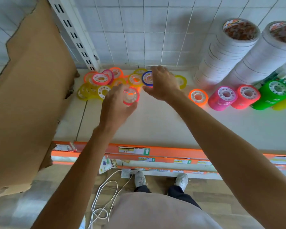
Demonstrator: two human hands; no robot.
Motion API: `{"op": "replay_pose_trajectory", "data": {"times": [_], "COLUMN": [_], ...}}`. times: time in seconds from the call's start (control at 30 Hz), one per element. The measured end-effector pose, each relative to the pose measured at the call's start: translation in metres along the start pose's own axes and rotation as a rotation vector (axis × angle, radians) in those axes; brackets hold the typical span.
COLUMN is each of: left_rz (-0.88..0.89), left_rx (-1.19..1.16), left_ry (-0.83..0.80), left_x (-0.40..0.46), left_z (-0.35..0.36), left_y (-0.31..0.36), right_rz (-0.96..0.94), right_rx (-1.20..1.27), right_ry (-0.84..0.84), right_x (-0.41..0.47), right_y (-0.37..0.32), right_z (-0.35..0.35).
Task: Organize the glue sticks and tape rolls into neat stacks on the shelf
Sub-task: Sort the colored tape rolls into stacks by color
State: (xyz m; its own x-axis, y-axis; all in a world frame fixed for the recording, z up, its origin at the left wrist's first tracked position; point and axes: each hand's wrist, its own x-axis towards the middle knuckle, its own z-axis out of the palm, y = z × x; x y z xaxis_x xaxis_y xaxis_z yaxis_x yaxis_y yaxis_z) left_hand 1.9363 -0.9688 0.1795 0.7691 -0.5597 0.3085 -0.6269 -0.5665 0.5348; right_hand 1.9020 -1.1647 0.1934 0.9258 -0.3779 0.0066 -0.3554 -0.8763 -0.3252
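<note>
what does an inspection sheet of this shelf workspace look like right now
surface: white shelf with orange front edge, mostly bare in the middle
job's things: loose pile of coloured tape rolls at back left; neat coloured stacks and tall white tape stacks at right; glue sticks not identifiable
clutter: torn cardboard at left
grippers: left hand holds a red roll; right hand grips a blue roll
cables: white cable coiled on the floor
surroundings: tiled wall, wire grid, price labels on shelf edges

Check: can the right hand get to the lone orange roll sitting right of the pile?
Probably yes. The right hand grips a blue roll, but bare shelf separates it from the orange roll.
</note>
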Motion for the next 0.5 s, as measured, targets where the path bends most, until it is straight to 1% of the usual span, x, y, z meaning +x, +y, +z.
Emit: {"op": "replay_pose_trajectory", "data": {"times": [0.07,0.13,0.2,0.37,0.43,0.5], "left_rz": [-0.030,-0.024,-0.007,0.050,0.092,0.131], "left_rx": [-0.033,-0.051,-0.061,-0.117,-0.171,-0.230], "left_ry": [0.006,-0.003,-0.020,-0.070,-0.094,-0.112], "left_x": [-0.019,-0.035,-0.044,-0.054,-0.059,-0.062], "left_z": [-0.003,-0.002,-0.002,0.003,0.014,0.028], "left_y": [0.001,0.004,0.009,0.021,0.033,0.049], "right_rz": [0.034,0.029,0.011,0.017,0.083,0.190], "right_rx": [-0.037,-0.065,-0.010,0.263,0.312,0.322], "right_ry": [0.021,0.076,0.149,0.325,0.390,0.450], "right_x": [0.007,0.005,-0.011,-0.104,-0.150,-0.182], "right_y": [-0.006,-0.009,-0.009,0.012,0.029,0.049], "right_z": [0.008,0.010,0.005,-0.013,-0.014,-0.010]}}
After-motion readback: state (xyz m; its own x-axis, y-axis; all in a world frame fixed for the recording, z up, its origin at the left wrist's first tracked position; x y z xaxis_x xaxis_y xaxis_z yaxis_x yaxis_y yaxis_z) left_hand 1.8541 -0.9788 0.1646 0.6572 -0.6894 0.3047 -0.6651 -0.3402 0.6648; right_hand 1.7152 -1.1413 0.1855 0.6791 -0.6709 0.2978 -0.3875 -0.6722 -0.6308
